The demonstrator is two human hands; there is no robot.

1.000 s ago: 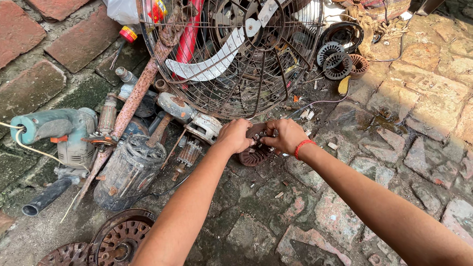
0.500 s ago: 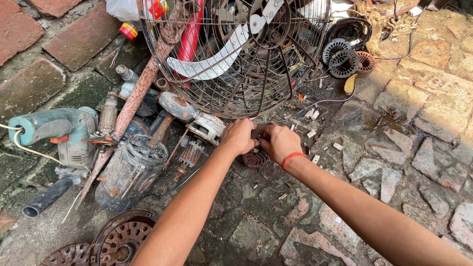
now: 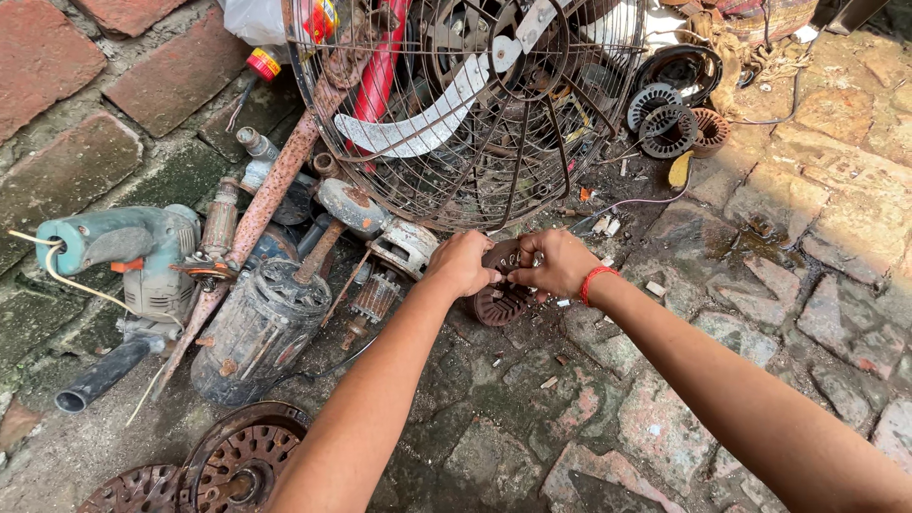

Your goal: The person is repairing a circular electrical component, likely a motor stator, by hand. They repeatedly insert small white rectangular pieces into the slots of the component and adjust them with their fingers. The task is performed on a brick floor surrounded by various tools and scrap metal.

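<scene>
Hands (image 3: 463, 263) and (image 3: 560, 263), left and right, were closed together on a rusty motor core (image 3: 501, 294), judged heavy, stiff, rough; its rim was best gripped.

A dark, rusty slotted motor core (image 3: 499, 299) lies tilted on the stone paving.

Hands hide the ribbed part's (image 3: 501, 299) top; grip unclear.

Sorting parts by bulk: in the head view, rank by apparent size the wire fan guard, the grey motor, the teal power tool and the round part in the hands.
1. wire fan guard
2. grey motor and teal power tool: look alike, unranked
3. round part, partly hidden by left hand and right hand
</scene>
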